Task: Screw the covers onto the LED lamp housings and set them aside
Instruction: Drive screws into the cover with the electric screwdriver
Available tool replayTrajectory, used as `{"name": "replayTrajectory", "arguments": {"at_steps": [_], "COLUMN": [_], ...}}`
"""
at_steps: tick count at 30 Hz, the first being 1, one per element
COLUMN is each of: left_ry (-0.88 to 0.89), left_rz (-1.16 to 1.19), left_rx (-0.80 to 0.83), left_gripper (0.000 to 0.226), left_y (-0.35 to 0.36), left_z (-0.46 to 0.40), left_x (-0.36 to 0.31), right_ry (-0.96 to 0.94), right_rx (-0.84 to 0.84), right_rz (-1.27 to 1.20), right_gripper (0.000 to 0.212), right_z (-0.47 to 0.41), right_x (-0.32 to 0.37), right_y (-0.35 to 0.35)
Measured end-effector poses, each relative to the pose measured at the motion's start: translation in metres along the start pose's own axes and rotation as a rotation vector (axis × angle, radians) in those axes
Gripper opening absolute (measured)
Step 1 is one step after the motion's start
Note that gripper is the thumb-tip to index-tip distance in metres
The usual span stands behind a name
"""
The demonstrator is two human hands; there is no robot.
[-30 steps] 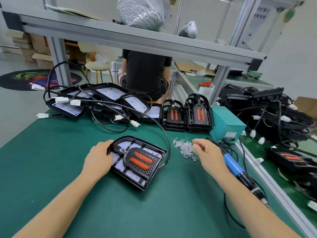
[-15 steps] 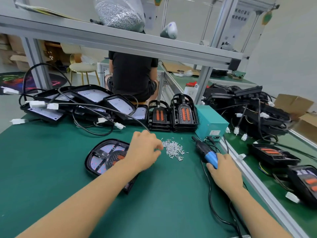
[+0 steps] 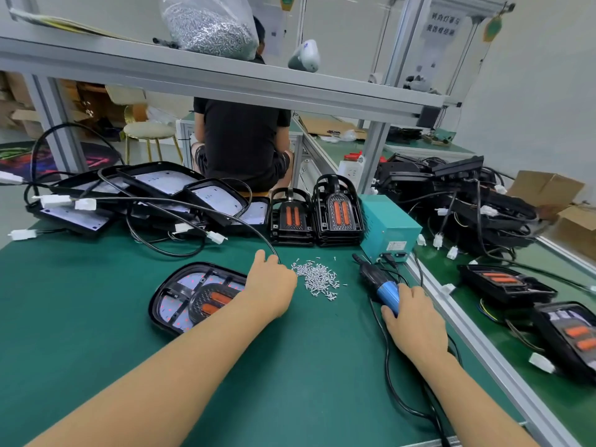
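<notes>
A black LED lamp housing [image 3: 180, 298] with its orange-lensed cover lies on the green mat in front of me. My left hand [image 3: 271, 285] reaches across it, and my forearm hides its right part. The fingers point down at the left edge of a pile of small silver screws [image 3: 319, 279]; the fingertips are hidden. My right hand [image 3: 416, 324] grips the blue electric screwdriver [image 3: 385, 290], which lies on the mat with its black tip pointing away from me.
A teal power box [image 3: 387, 227] stands behind the screwdriver. Stacked covers [image 3: 316, 214] and open housings with cables [image 3: 145, 195] line the back. Assembled lamps [image 3: 503, 282] lie beyond the rail on the right. A person in black [image 3: 242, 140] sits behind the bench.
My left hand left the housing's left edge and crossed over to the screw pile. My right hand drew back from the screws and took hold of the screwdriver.
</notes>
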State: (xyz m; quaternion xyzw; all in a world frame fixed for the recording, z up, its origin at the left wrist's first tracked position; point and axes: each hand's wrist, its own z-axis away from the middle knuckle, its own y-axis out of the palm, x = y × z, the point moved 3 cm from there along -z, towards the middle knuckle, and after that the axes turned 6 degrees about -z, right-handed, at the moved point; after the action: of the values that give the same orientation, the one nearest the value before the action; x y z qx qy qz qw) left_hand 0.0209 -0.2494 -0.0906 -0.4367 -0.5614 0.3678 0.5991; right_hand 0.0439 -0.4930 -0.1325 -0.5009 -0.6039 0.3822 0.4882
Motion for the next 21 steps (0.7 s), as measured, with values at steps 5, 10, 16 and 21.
{"name": "replayTrajectory", "arguments": {"at_steps": [5, 10, 16, 21], "left_ry": [0.013, 0.047, -0.025, -0.190], "left_rz": [-0.040, -0.051, 0.328, 1.166], "left_rx": [-0.063, -0.083, -0.193, -0.275], "left_gripper": [0.033, 0.032, 0.013, 0.016], "left_y": [-0.004, -0.004, -0.017, -0.022], "left_z": [0.002, 0.004, 0.010, 0.037], "left_x": [-0.009, -0.010, -0.004, 0.038], "right_ry": [-0.008, -0.005, 0.063, 0.137], "right_rx": [-0.009, 0.001, 0.196, 0.312], "right_rz": [-0.002, 0.010, -0.075, -0.264], "right_gripper": [0.046, 0.047, 0.050, 0.040], "right_z": [-0.001, -0.001, -0.015, -0.032], "right_x": [-0.001, -0.001, -0.002, -0.006], "right_y": [0.000, 0.000, -0.009, -0.019]}}
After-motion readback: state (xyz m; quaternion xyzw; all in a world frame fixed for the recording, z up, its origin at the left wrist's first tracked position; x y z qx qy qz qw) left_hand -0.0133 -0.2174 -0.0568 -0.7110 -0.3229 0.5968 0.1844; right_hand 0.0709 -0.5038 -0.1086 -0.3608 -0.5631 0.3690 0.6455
